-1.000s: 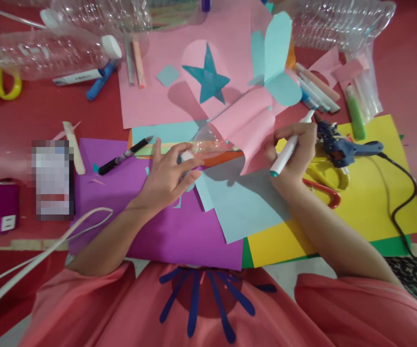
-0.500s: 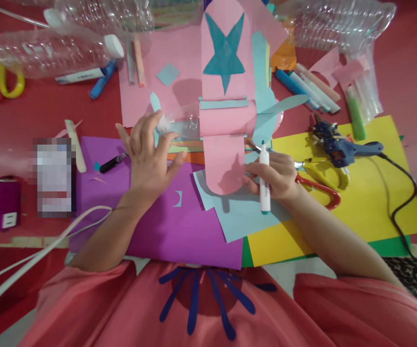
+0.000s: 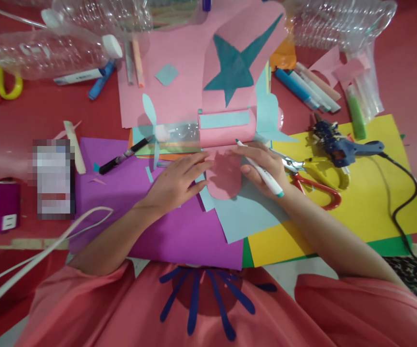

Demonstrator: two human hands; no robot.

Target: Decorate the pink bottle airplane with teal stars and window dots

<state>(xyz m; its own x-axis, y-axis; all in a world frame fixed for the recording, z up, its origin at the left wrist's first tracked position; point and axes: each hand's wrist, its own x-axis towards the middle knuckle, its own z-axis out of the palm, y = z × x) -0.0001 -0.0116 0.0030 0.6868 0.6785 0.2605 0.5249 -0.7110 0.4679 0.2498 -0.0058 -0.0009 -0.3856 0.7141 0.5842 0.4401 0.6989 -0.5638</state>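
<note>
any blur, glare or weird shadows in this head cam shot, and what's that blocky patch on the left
Head view: mostly sharp in the middle; edges bow from the wide lens. The blocky patch is pixelated, unreadable. Soft glare on the clear plastic bottle. The left hand and right hand, with the white marker in its grip, cast soft shadows on the pink wing.

Pink-winged bottle plane point(image 3: 223, 130) flat on coloured papers
</note>
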